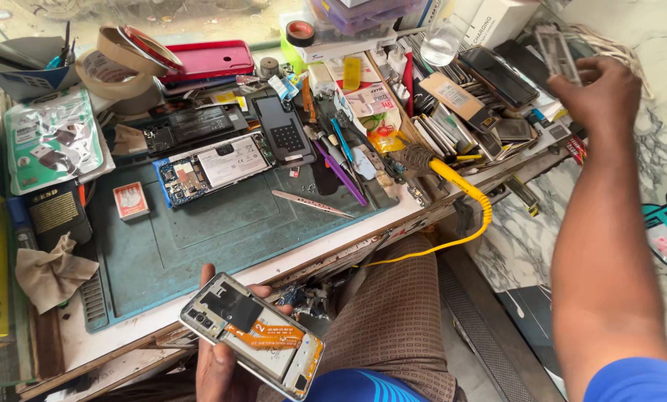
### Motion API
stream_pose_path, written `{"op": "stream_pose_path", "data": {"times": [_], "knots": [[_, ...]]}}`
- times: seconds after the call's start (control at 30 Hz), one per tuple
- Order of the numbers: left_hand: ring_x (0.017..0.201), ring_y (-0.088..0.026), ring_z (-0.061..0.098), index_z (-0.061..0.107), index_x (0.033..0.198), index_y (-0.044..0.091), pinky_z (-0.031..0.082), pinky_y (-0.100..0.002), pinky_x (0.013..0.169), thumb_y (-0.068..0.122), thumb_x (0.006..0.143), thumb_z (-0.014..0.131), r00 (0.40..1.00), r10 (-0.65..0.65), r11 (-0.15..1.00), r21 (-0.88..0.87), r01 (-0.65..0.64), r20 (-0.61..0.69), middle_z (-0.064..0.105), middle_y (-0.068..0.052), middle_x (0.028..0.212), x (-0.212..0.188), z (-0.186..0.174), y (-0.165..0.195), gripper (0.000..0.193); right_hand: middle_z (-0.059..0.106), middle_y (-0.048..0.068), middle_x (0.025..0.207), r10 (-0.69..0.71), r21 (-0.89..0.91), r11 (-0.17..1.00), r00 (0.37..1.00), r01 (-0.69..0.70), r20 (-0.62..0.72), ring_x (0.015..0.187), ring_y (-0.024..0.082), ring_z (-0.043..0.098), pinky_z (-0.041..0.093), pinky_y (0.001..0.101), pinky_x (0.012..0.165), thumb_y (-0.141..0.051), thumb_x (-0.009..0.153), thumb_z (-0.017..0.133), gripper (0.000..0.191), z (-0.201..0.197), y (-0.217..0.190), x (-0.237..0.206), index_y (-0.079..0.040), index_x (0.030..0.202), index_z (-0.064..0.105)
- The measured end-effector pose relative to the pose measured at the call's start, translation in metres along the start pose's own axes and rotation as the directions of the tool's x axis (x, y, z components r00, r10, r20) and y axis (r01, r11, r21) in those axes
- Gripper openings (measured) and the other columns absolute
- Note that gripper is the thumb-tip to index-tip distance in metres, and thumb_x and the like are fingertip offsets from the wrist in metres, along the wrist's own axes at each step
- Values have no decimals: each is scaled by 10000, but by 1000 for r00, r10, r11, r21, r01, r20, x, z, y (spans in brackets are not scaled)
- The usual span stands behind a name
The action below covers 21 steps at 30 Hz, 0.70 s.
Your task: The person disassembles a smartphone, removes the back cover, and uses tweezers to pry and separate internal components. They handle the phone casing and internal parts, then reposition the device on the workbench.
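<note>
The left hand (pixel 218 365) is low in the view, over the person's lap, and it cradles an opened phone (pixel 253 335) from below, with the fingers curled around its edges. The phone has no back cover: one sees a silver metal frame, a dark square part near the top, and flat orange ribbon cables that cross a pale battery.

The right hand (pixel 594 93) is stretched far to the upper right, above a heap of phone parts. Its fingers are closed in a pinch on a thin, rectangular, grey-silver frame piece (pixel 558 52), which stands up from the fingertips.

On the table lies a teal rubber work mat (pixel 199 238), matte and a little dirty. On it rests a second opened phone (pixel 213 167) with a blue edge and a white battery, and beside it a slim metal tweezers (pixel 311 202) with a pointed tip. A small red and white box (pixel 131 201) sits on the left part of the mat. A dark phone screen with a keypad picture (pixel 285 130) lies higher up, next to a purple tool (pixel 341 173).

A soldering iron (pixel 430 164) with a yellow handle lies at the table edge, and its yellow coiled cable (pixel 452 242) hangs down toward the knee. Rolls of beige tape (pixel 117 67) and a glossy red phone cover (pixel 210 58) are at the back. A crumpled beige cloth (pixel 50 272) lies at the left.
</note>
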State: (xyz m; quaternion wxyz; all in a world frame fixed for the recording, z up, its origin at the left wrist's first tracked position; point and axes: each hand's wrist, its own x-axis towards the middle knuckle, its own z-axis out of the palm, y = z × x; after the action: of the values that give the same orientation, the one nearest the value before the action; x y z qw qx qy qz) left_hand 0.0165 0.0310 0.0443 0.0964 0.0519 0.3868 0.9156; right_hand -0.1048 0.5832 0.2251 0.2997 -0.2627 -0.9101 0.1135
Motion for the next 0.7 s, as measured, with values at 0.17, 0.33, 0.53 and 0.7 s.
{"op": "stream_pose_path", "data": {"times": [0.17,0.33,0.53,0.7], "knots": [[1125,-479,654,-6,1692,196,594,-654,868,556,839,690,1000,-10,999,-34,9,-17,521,-274,1325,2,3,1,1158,754,195,1111,-154,-100,984,987,149,-39,969,295,730,555,400,887,-416,824,924,573,6,26,30,-21,1209,766],[1164,-449,641,-24,1694,161,572,-595,945,510,921,667,995,65,997,-53,-62,70,511,-264,1357,2,9,-1,1094,734,218,1158,-509,-235,856,832,461,-221,1014,345,719,561,453,844,-413,915,851,549,15,21,40,20,1233,738],[1121,-398,654,-54,1687,169,578,-553,928,520,963,614,993,51,996,-72,-43,105,522,-246,1340,7,10,2,1045,660,120,1259,-593,326,756,805,568,-27,1039,217,666,579,342,941,-110,1179,671,250,2,-48,-60,-18,1386,566],[1113,-374,660,-46,1677,164,580,-552,930,546,957,596,994,17,999,-44,-13,107,525,-233,1330,6,14,4,1037,730,122,1144,-766,542,539,642,645,-2,1144,264,692,552,421,982,-90,789,792,340,-10,-149,-189,-24,1112,708]]}}
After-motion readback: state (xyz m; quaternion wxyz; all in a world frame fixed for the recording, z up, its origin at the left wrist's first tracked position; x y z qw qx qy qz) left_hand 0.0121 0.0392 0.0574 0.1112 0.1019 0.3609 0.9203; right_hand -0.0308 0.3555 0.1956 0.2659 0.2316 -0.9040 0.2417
